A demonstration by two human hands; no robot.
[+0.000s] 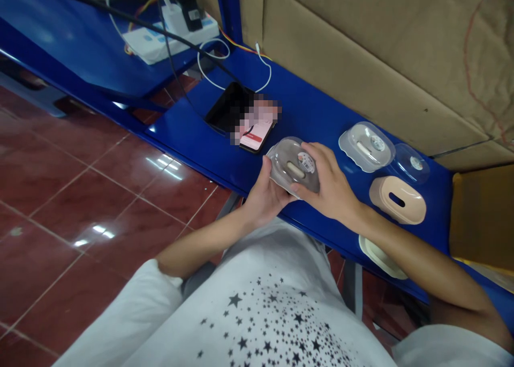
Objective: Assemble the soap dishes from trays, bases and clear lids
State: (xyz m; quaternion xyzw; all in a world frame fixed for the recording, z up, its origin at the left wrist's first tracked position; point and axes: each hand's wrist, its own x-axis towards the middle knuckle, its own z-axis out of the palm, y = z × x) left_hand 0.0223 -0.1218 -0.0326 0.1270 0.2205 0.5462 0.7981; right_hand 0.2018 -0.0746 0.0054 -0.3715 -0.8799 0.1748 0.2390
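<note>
Between my two hands, above the blue shelf's front edge, is a grey oval soap-dish-like container (283, 167) under a clear domed lid with a round printed sticker. My left hand (265, 198) supports it from the left and below, its thumb against the side. Over its right side curls my right hand (327, 182), thumb at the near edge and fingers at the far edge. To the right sits a similar white container (363, 146) with a clear lid. Near it are a loose clear lid (410, 163), a peach oval piece with a slot (395, 200) and a pale green piece (381, 257), partly hidden by my right forearm.
A lit smartphone (257, 134) leans by a black object (228, 107) on the blue shelf (313, 110). A white power strip (172, 40) with plugs and cables is at upper left. Cardboard (341, 51) lines the back; a brown box (482, 217) stands at the right.
</note>
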